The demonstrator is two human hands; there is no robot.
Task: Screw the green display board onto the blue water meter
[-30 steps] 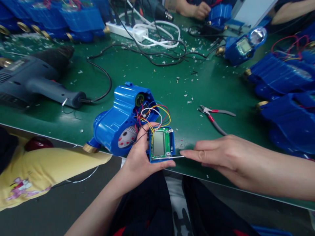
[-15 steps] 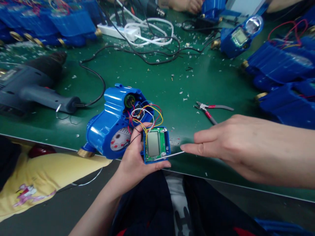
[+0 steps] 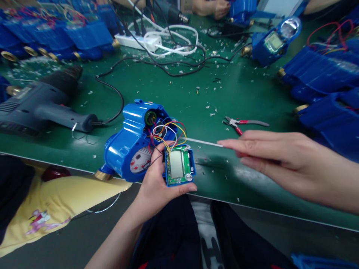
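My left hand is closed round a small display module, a green circuit board with a grey screen in a blue frame. Coloured wires run from it into a blue water meter, which lies at the table edge with its housing uncovered and a brass end at lower left. In my right hand is a thin metal rod, pinched between the fingers. Its tip points left, near the wires above the module; whether it touches them I cannot tell. Diagonal pliers lie just beyond my right hand.
A grey heat gun lies at left, its black cord crossing the table. Blue meter housings stand at back left, with others at right. A white power strip is at the back. Another person's hand shows behind.
My right hand has lifted the metal rod's tip off the lower right of the board, to above it by the wires. My left hand still holds the module.
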